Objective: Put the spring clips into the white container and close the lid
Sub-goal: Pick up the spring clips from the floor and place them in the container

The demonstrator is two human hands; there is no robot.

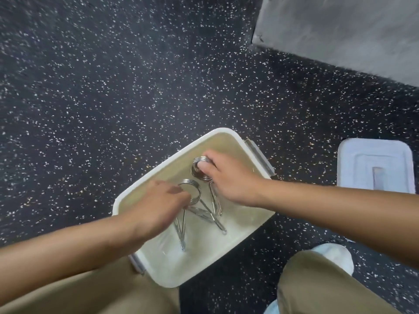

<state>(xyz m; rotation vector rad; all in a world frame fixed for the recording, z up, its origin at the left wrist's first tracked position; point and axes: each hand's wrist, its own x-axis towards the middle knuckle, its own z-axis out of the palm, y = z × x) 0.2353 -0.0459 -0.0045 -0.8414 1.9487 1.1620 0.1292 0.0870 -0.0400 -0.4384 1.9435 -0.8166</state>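
Note:
The white container [229, 136] stands open on the speckled floor between my knees. Both hands are inside it. My left hand [156, 207] grips the coil of one metal spring clip [192, 193], whose long handles point toward me along the container's bottom. My right hand [229, 177] holds the coil of a second spring clip [200, 169], fingers wrapped around it, its handles running down beside the first clip's. The white lid [375, 165] lies flat on the floor to the right, apart from the container.
A grey concrete block or wall base [340, 30] fills the upper right. My knees in tan trousers [317, 286] and a light blue shoe cover [335, 254] are at the bottom. Grey latches [260, 155] sit on the container's short ends.

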